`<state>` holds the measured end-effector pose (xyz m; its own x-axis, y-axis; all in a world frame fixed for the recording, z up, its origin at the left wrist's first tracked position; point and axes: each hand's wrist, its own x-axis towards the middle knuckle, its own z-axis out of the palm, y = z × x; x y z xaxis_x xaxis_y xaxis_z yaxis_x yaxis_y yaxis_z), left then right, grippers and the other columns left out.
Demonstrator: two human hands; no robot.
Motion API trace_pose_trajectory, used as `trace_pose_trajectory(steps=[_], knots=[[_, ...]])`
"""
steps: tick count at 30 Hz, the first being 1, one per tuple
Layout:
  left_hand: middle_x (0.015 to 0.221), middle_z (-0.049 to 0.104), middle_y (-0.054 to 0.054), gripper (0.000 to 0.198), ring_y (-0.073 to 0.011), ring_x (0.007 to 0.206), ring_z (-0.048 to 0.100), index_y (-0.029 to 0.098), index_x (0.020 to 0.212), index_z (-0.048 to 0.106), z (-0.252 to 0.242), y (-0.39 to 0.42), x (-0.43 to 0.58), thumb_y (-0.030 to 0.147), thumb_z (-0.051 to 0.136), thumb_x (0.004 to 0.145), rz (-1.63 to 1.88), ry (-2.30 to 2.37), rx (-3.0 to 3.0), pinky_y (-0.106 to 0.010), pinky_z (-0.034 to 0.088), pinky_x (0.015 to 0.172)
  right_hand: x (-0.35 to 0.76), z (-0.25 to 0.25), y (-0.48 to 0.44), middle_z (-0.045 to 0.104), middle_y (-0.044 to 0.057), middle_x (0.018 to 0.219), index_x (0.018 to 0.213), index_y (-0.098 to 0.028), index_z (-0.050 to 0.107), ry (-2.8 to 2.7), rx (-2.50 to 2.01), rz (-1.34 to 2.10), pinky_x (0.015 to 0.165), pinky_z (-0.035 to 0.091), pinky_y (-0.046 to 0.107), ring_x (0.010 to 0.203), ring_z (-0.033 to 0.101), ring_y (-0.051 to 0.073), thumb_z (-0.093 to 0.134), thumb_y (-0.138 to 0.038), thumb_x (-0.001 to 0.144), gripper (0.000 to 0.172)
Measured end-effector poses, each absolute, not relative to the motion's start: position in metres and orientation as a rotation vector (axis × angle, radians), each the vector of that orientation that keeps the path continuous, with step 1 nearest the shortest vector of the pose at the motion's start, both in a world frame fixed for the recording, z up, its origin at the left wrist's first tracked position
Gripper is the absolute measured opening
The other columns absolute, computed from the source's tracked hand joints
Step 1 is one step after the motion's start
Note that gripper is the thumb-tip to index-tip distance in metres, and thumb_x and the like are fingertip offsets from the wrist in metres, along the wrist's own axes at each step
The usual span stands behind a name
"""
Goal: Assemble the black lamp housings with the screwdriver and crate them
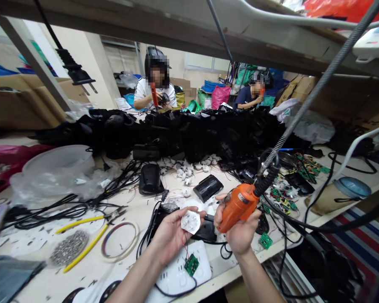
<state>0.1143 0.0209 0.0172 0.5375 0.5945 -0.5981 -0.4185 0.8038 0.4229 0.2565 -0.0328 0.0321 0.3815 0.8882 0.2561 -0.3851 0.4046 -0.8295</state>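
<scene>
My left hand is closed around the edges of a small white faceted plastic part, held face up over the bench. Thin wires run down from that part to a green circuit board, which rests at a white power strip. In my right hand is an orange electric screwdriver, its spring-covered cord rising to the upper right. The screwdriver's tip is hidden from view. Just beyond both hands lie a black plastic housing and other black parts.
Yellow-handled pliers, a pile of screws and a tape roll lie left. A heap of black parts spans the back. Circuit boards and hanging cables crowd the right. Two people work across the bench.
</scene>
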Motion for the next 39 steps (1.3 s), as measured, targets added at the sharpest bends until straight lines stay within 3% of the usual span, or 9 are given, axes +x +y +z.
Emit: trace_pose_trajectory(steps=[19,25,28,31,34,39], knots=[[0.078,0.067,-0.007,0.020,-0.0085,0.060,0.060,0.011,0.084,0.068,0.017,0.009,0.125,0.013,0.049,0.090,0.735,0.872,0.394,-0.016,0.046,0.056,0.256,0.024,-0.036,0.054,-0.001,0.050,0.091,-0.018,0.066,-0.767,-0.808,0.934,0.035,0.037,0.024,0.038,0.044,0.013,0.036,-0.091,0.065,0.083],[0.080,0.066,-0.006,0.012,-0.0116,0.069,0.060,0.011,0.084,0.068,0.017,0.005,0.126,0.019,0.059,0.083,0.741,0.846,0.460,-0.019,0.046,0.064,0.254,0.028,-0.036,0.054,-0.001,0.048,0.090,-0.018,0.066,-0.764,-0.811,0.899,0.036,0.038,0.024,0.037,0.044,0.013,0.037,-0.091,0.064,0.083],[0.082,0.065,-0.004,0.017,-0.0130,0.073,0.058,0.014,0.087,0.066,0.011,0.003,0.126,0.029,0.062,0.082,0.746,0.855,0.612,-0.021,0.045,0.067,0.254,0.033,-0.036,0.054,-0.002,0.046,0.089,-0.018,0.066,-0.767,-0.804,0.884,0.037,0.039,0.025,0.036,0.045,0.013,0.037,-0.089,0.067,0.080],[0.073,0.060,0.000,0.025,-0.0151,0.070,0.054,0.017,0.084,0.064,0.006,0.000,0.128,0.041,0.057,0.084,0.754,0.997,1.054,-0.024,0.041,0.065,0.256,0.039,-0.040,0.055,-0.002,0.046,0.089,-0.017,0.066,-0.743,-0.822,0.888,0.035,0.038,0.024,0.035,0.045,0.013,0.040,-0.088,0.067,0.079],[0.065,0.056,0.002,0.029,-0.0164,0.065,0.050,0.020,0.075,0.061,0.007,-0.001,0.133,0.042,0.048,0.088,0.755,1.140,1.564,-0.027,0.036,0.064,0.261,0.045,-0.046,0.057,-0.001,0.048,0.087,-0.017,0.066,-0.703,-0.859,0.889,0.034,0.036,0.023,0.036,0.045,0.012,0.041,-0.090,0.063,0.081],[0.074,0.064,-0.004,0.030,-0.0228,0.081,0.055,0.020,0.082,0.065,0.006,-0.001,0.150,0.038,0.044,0.091,0.713,1.137,1.868,-0.031,0.037,0.073,0.276,0.046,-0.056,0.057,0.000,0.048,0.087,-0.016,0.065,-0.721,-0.924,0.805,0.036,0.038,0.025,0.038,0.048,0.014,0.037,-0.089,0.065,0.082]])
